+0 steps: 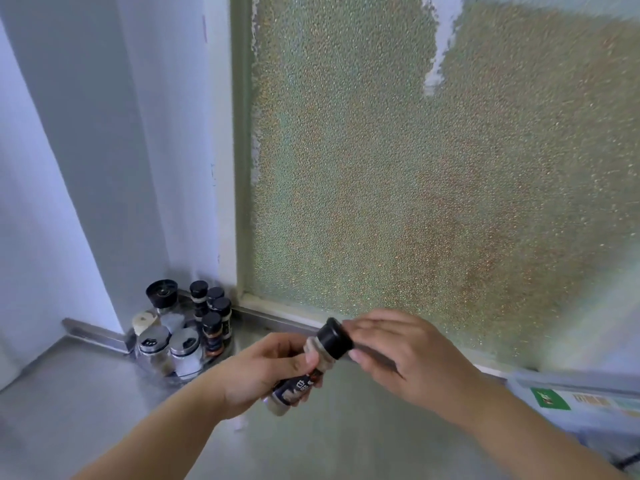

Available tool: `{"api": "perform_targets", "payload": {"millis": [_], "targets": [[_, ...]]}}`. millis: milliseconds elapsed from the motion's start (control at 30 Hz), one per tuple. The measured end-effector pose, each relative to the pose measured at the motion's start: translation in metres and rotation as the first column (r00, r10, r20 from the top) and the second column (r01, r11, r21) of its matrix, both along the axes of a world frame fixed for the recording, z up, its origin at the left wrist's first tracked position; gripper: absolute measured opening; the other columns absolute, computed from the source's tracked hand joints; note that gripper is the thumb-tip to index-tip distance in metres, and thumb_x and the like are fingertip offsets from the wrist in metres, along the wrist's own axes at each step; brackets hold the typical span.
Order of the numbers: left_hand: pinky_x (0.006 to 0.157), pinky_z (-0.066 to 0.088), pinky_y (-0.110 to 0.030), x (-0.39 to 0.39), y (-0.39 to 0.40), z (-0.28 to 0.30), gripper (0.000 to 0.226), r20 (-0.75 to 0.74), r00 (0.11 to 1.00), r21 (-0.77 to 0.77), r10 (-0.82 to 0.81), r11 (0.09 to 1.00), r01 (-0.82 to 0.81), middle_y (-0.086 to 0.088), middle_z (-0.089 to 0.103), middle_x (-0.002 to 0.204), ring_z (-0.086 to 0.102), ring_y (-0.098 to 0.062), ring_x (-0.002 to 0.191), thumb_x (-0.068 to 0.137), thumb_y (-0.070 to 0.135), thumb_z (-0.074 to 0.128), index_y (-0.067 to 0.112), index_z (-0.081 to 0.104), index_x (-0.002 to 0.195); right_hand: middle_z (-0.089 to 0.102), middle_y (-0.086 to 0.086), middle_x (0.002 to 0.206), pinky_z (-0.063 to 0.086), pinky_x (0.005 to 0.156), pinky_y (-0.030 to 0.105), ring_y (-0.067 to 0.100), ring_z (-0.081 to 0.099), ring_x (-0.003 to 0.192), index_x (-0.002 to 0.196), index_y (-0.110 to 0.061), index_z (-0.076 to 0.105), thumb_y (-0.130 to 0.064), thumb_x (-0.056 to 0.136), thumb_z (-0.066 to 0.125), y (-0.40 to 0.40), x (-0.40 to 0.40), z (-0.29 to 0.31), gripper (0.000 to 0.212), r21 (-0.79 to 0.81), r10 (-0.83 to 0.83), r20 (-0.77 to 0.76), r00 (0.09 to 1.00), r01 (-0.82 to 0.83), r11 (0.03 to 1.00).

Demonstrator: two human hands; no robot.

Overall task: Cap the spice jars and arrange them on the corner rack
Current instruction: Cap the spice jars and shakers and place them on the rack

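My left hand (263, 368) grips a small spice jar (294, 388) with a dark label, tilted so its top points up and right. A black cap (335, 338) sits on the jar's top. My right hand (405, 355) touches that cap with its fingers extended along the cap's far side and the thumb below it. In the corner at the left stands the rack (214, 355), holding several jars: black-capped ones (212, 327) at the back and right, metal-lidded shakers (154, 341) in front, and a taller jar with a wide black lid (162, 292).
A steel counter (86, 410) runs under my arms, with a raised steel lip along the wall. A frosted glass pane (415, 185) fills the wall ahead. At the right edge lies a white box with a green label (550, 398).
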State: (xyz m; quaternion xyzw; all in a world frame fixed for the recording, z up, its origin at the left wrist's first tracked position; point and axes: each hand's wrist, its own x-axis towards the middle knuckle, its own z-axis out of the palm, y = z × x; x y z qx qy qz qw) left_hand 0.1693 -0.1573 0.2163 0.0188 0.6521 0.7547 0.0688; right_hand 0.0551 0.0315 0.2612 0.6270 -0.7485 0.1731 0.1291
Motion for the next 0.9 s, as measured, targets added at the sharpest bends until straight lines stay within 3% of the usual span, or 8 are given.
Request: {"api": "perform_targets", "payload": {"millis": [100,167,367,467,567,667,800,900], "targets": [[0.054,0.038,-0.023,0.001,-0.008,0.006,0.035,-0.001,1.000,-0.050,-0.024,0.998,0.024,-0.003,0.059,0.076,0.049,-0.018,0.060,0.070,0.048,0.069,0.017,0.064,0.086,0.057,-0.028,0.117,0.048,0.092,0.021,-0.009,0.055,0.103,0.123,-0.049,0.046,-0.048,0.084,0.056,-0.004,0.005,0.020,0.040,0.112,-0.081,0.357,0.931,0.043,0.993],[0.060,0.038,-0.028,-0.001,-0.010,0.010,0.035,-0.013,1.000,-0.091,-0.018,0.996,0.017,-0.005,0.059,0.078,0.050,-0.018,0.064,0.070,0.047,0.069,0.016,0.065,0.086,0.046,-0.038,0.119,0.039,0.096,0.011,-0.015,0.047,0.109,0.126,-0.061,0.033,-0.040,0.084,0.062,-0.010,0.006,0.027,0.056,0.210,-0.106,0.417,0.903,0.018,0.977],[0.048,0.033,-0.019,-0.001,-0.007,0.016,0.015,-0.101,0.993,-0.421,0.060,0.902,-0.097,0.003,0.043,0.062,0.037,-0.008,0.052,0.081,0.031,0.065,0.018,0.059,0.080,0.064,-0.011,0.082,0.045,0.064,0.019,0.003,0.060,0.069,0.105,-0.028,0.057,-0.045,0.084,0.059,-0.029,0.012,0.025,0.027,0.257,-0.170,0.381,0.909,0.073,0.964],[0.053,0.036,-0.015,0.000,-0.003,0.009,0.008,-0.239,0.968,-0.598,0.072,0.775,-0.205,0.012,0.051,0.063,0.042,-0.002,0.056,0.080,0.031,0.067,0.030,0.060,0.083,0.066,0.006,0.059,0.044,0.043,0.021,0.014,0.063,0.045,0.087,-0.016,0.058,-0.054,0.085,0.050,-0.035,0.020,0.017,0.039,0.305,-0.337,0.474,0.813,0.207,0.930],[0.057,0.038,-0.018,0.005,-0.003,0.000,0.015,-0.243,0.966,-0.628,0.087,0.745,-0.225,0.011,0.054,0.067,0.044,-0.001,0.060,0.078,0.035,0.068,0.029,0.060,0.089,0.073,0.006,0.081,0.052,0.055,0.022,0.016,0.069,0.061,0.101,-0.019,0.059,-0.059,0.080,0.056,-0.033,0.018,0.018,0.045,0.414,-0.382,0.574,0.724,0.146,0.899],[0.052,0.033,-0.014,0.010,-0.009,-0.001,0.012,-0.234,0.963,-0.587,0.134,0.770,-0.250,0.017,0.051,0.060,0.042,-0.001,0.056,0.077,0.033,0.069,0.031,0.059,0.082,0.062,-0.017,0.111,0.050,0.083,0.023,0.001,0.061,0.088,0.118,-0.048,0.048,-0.044,0.071,0.073,-0.031,0.010,0.029,0.054,0.422,-0.297,0.476,0.828,0.082,0.903],[0.063,0.042,-0.020,0.013,-0.012,-0.007,0.032,-0.274,0.957,-0.722,0.101,0.635,-0.274,0.012,0.057,0.074,0.050,-0.002,0.066,0.070,0.046,0.066,0.030,0.059,0.096,0.067,-0.008,0.080,0.048,0.068,0.026,0.006,0.063,0.071,0.102,-0.033,0.053,-0.037,0.075,0.072,-0.037,0.023,0.022,0.033,0.465,-0.272,0.357,0.893,0.083,0.881],[0.059,0.038,-0.015,0.021,-0.011,-0.013,0.025,-0.270,0.954,-0.682,0.126,0.674,-0.282,0.013,0.055,0.070,0.048,-0.001,0.064,0.074,0.038,0.069,0.027,0.059,0.093,0.072,0.003,0.074,0.053,0.067,0.032,0.011,0.069,0.066,0.093,-0.023,0.057,-0.047,0.086,0.054,-0.037,0.026,0.010,0.024,0.435,-0.283,0.481,0.830,0.054,0.899]]}}
